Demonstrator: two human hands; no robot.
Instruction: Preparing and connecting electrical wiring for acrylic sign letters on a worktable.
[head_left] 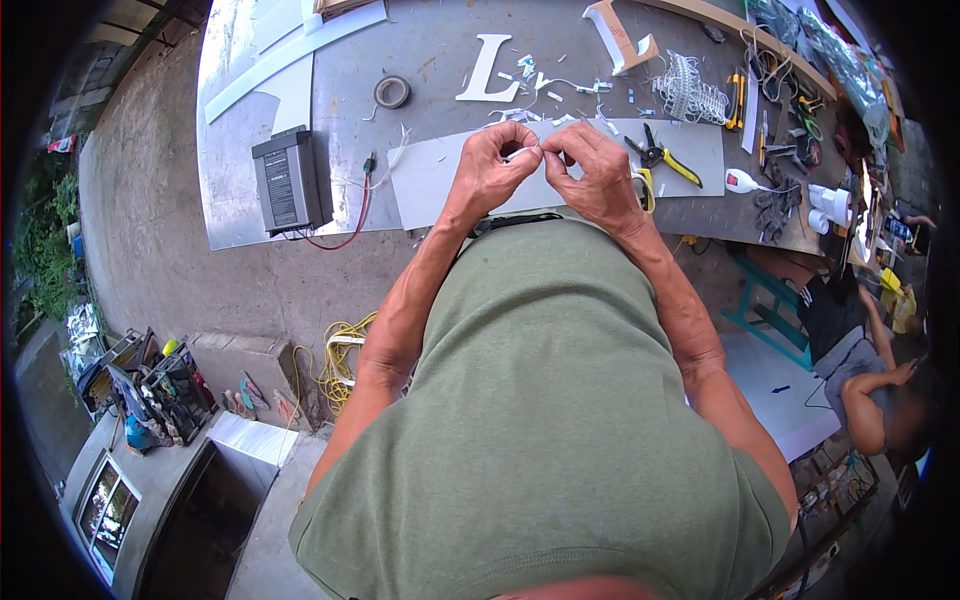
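Both hands meet above a pale grey panel (430, 172) at the table's near edge. My left hand (492, 172) is closed in a pinch, with a bit of thin white wire (518, 154) showing at its fingers. Fingertips of my right hand (598, 172) pinch close beside it, also closed; what they hold is too small to make out. Just right of that hand lie black-and-yellow wire cutters (682, 166). A yellow handle (645, 190) shows partly behind the right wrist. Beyond the hands are a white letter L (492, 70) and several small white-and-blue pieces (555, 97).
A black power supply box (290, 180) with red wire stands at the left. A tape roll (392, 92), a tan-sided letter (618, 40) and a wire bundle (690, 92) lie farther back. Tools crowd the right. Another person (865, 390) sits right, near a green stool (768, 310).
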